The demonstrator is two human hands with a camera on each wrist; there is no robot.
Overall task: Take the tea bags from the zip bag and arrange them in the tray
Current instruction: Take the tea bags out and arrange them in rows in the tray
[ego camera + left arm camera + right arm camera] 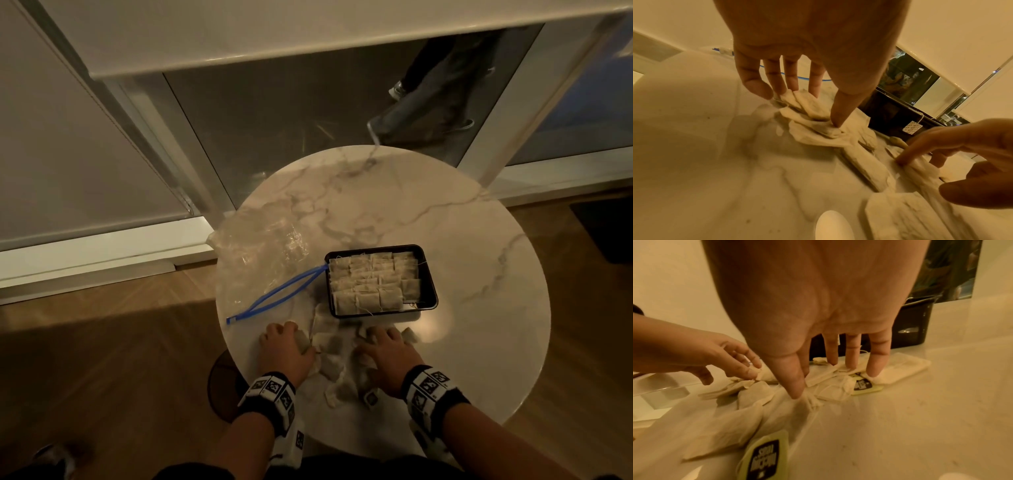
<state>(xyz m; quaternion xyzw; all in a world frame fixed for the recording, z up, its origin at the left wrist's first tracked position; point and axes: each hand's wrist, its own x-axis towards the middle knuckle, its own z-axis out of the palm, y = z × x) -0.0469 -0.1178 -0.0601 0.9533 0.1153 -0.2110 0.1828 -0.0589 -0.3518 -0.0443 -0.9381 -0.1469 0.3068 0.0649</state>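
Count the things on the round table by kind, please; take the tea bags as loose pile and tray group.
Black tray: 1
Zip bag: 1
Loose tea bag pile: 1
Tea bag group in tray: 1
Hands: 2, left hand, right hand
Total: 6

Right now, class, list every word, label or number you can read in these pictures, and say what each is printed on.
Nearest tea bag tag: white letters on black, upside down, too blurred to read.
Second tag: same design, too blurred.
White tag hanging by the tray: print too small.
Wristbands: square coded markers, no words.
No text can be read for certain.
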